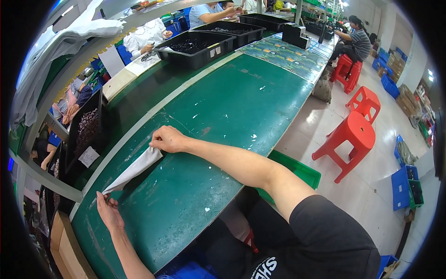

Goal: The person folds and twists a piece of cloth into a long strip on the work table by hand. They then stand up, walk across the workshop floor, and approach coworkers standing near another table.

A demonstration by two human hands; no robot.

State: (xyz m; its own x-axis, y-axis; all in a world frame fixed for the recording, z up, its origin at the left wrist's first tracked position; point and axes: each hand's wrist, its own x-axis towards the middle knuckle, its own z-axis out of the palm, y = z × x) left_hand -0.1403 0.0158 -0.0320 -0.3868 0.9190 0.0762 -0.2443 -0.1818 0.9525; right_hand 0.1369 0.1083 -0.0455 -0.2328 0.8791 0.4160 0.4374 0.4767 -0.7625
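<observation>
A white cloth (135, 170), folded into a long narrow strip, stretches between my two hands above the green tabletop (200, 149). Its upper end is pinched by my right hand (169, 139), whose fingers are bent closed around the edge. At the lower left, my left hand (110, 213) holds the cloth's narrow pointed end between thumb and fingers. The strip hangs at a slant, with a shadow on the table beside it.
Black bins (197, 46) of small dark parts line the table's far side. A black device (296, 36) stands at the far end. A cardboard box (69, 246) sits at lower left. Red stools (351, 135) and a green crate (295, 172) are to the right. Other people sit nearby.
</observation>
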